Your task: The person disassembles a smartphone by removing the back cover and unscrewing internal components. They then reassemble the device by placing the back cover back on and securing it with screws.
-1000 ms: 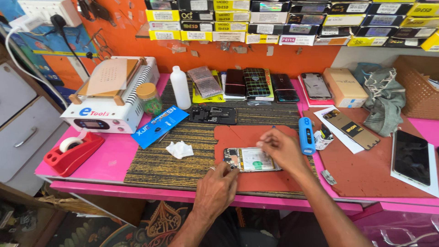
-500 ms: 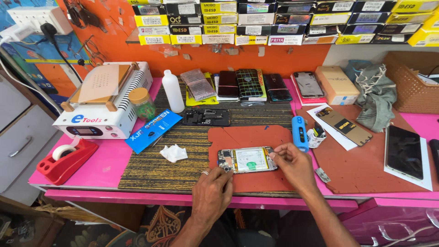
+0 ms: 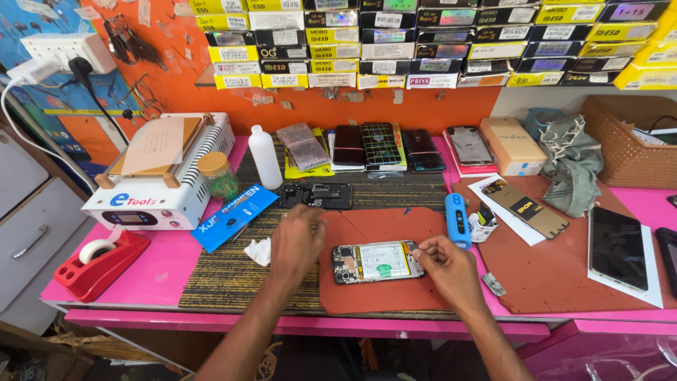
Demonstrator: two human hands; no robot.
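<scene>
Now opened phone [image 3: 377, 262] on red mat [image 3: 395, 296]; right hand [image 3: 448, 264] pinches its right edge, left hand [image 3: 296, 240] loose, empty, just left.

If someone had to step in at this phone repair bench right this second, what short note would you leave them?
Left hand: empty and open, resting at the left edge of the red mat, just below the black frame piece.
Right hand: fingertips pinched at the right end of the opened phone; anything held between them is too small to tell.
Things: the phone lies flat on the mat, back off, battery and boards showing. Blue tool stands just right of it; crumpled white tissue to the left.
Done: phone is opened.
Left: phone still open, black frame piece apart from it.
</scene>
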